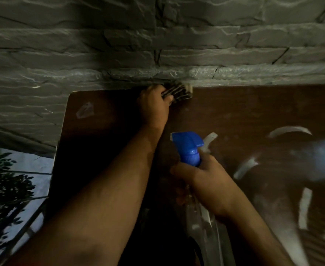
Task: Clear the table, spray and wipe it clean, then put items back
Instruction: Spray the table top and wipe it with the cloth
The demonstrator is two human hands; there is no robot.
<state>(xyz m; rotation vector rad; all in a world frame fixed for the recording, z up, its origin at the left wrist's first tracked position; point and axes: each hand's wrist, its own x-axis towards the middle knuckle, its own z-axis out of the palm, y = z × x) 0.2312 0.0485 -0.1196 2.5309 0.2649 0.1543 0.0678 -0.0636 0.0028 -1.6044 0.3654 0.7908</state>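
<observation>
The left hand grips a striped cloth bunched against the brown table's far edge, by the stone wall. The right hand is wrapped round the neck of a clear spray bottle with blue trigger head; I cannot tell its contents.

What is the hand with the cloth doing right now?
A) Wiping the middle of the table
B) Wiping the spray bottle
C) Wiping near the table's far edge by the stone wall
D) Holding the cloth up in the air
C. The left hand grips the striped cloth against the brown table at its far edge, right beside the stone wall, while the right hand holds the spray bottle nearer the camera.
</observation>
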